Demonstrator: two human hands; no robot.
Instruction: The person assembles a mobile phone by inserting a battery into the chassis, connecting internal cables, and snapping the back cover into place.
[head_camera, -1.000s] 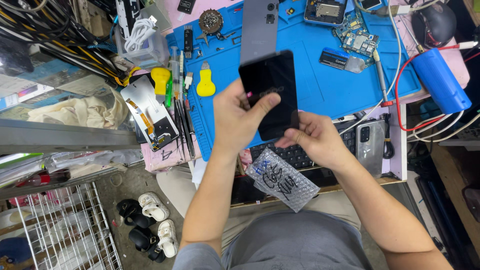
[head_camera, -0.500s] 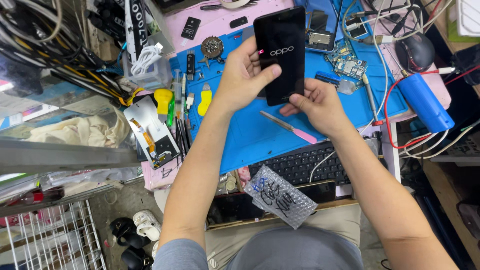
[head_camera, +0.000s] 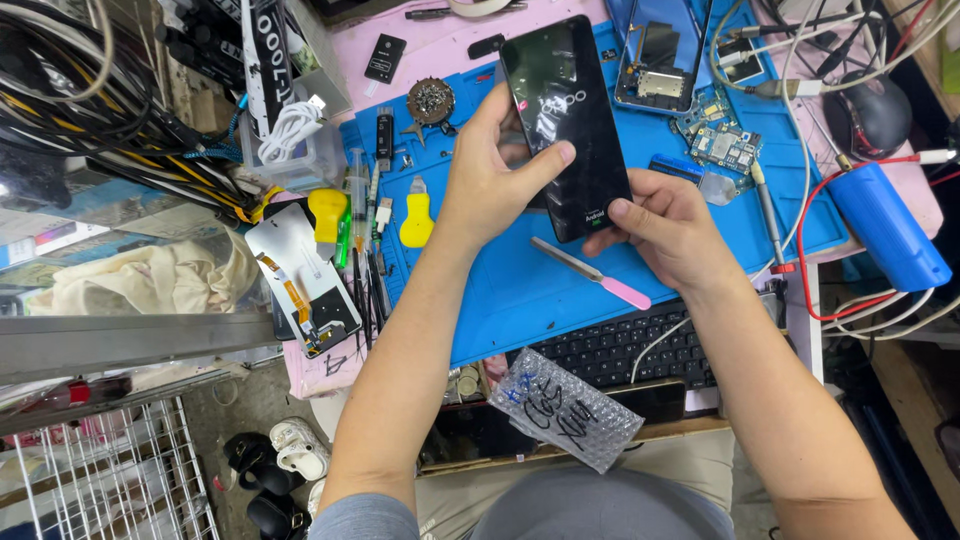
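Since half a second ago, we are tilting the black phone (head_camera: 566, 125) further over and its top is now leaning to the left; the light mark on its screen is looking fainter. We are holding it up above the blue mat (head_camera: 520, 290) on the table (head_camera: 350, 375), clear of the surface. Our left hand (head_camera: 495, 180) is grasping the phone along its left edge, thumb pressing on the glass. Our right hand (head_camera: 665, 225) is gripping the lower right corner, thumb on the front. Both hands are closed on the phone, neither released. A pink-handled pry tool (head_camera: 592, 274) is lying on the mat just below. In our judgement, good handling means supporting the edges, keeping thumbs light on the screen, and staying over the mat so a slip lands softly.
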